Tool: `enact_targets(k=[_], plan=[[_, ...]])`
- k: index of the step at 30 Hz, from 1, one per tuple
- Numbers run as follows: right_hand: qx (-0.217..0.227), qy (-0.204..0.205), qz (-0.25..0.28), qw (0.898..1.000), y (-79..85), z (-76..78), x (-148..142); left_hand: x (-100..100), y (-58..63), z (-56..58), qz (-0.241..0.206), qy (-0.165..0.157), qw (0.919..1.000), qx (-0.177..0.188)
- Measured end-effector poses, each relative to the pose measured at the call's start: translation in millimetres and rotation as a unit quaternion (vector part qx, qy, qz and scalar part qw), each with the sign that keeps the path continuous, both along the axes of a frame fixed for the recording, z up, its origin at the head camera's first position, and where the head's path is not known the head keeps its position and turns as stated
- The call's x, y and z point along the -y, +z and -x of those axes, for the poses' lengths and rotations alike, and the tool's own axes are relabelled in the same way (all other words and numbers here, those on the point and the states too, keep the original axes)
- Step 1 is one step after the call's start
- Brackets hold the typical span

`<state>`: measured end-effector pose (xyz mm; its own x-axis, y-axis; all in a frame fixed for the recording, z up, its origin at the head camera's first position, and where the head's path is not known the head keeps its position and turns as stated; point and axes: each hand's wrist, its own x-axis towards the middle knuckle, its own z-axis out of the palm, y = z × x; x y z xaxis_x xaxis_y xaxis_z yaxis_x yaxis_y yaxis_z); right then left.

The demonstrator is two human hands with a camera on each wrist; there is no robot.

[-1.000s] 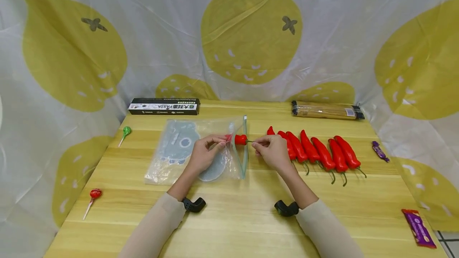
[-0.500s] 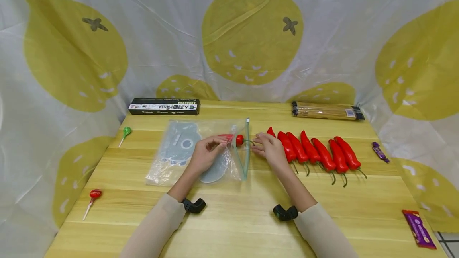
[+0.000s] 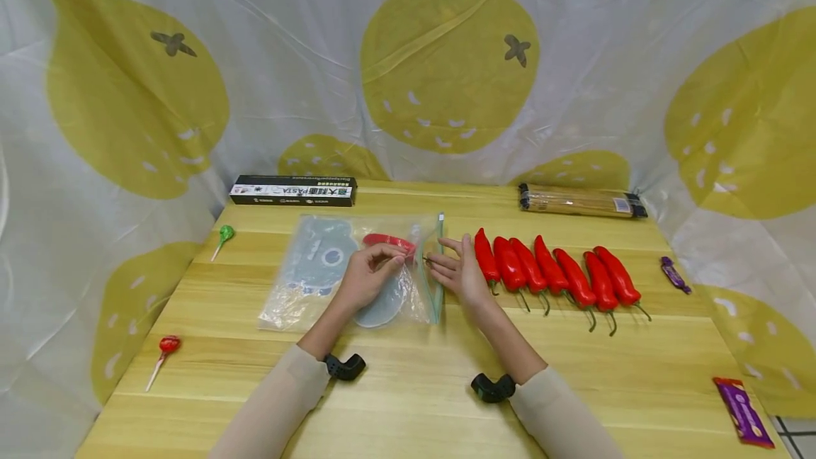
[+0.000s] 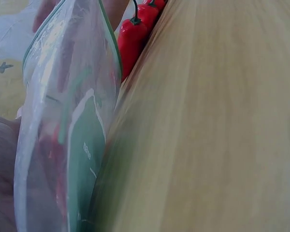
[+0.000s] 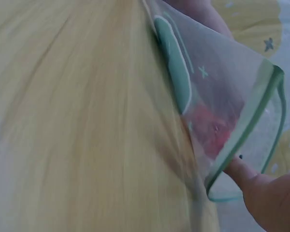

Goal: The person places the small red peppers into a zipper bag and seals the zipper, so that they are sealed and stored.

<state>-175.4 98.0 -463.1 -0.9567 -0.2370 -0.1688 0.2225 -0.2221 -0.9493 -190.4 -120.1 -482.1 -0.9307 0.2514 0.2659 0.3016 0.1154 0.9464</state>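
A clear zip bag [image 3: 287, 303] with a blue print lies flat, its green-edged mouth [image 3: 438, 303] facing right and gaping. My left hand [image 3: 365, 278] pinches the bag's upper film near that mouth. Inside lies a red chili pepper [image 3: 386, 240], partly hidden behind the left fingers, its stem toward the mouth. My right hand [image 3: 464, 278] is at the mouth with fingers fairly straight, fingertips right by the stem. In the right wrist view the right thumb [image 5: 244, 176] reaches in past the green rim, close to the blurred red pepper [image 5: 212, 128].
Several red chili peppers [image 3: 538, 268] lie in a row on the right. Behind are a pasta box [image 3: 293, 190] and a pack of dry noodles [image 3: 580, 200]. Lollipops [image 3: 168, 346] lie at left, a small purple candy [image 3: 674, 273] and a purple snack bar [image 3: 742, 413] at right.
The pepper has slid left, from half out of the bag's mouth to inside it. My right hand has let go of the stem, straightened its fingers and moved left to the opening.
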Motion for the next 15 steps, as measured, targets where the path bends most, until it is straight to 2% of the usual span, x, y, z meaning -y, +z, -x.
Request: enact_targets(k=[3, 10, 15], plan=[[0.012, 0.001, 0.013, 1.0, -1.8, 3.8, 6, -1, -3.9, 1.5, -0.01, -0.012, 0.9999, 0.006], [0.002, 0.002, 0.007, 1.0, 4.0, 0.7, -1, 1, -28.9, 13.4, -0.002, 0.001, 0.9999, 0.011], [-0.042, -0.012, -0.026, 0.999, 7.1, -11.4, -23, 2, -29.0, 14.3, 0.005, 0.009, 0.9999, 0.012]])
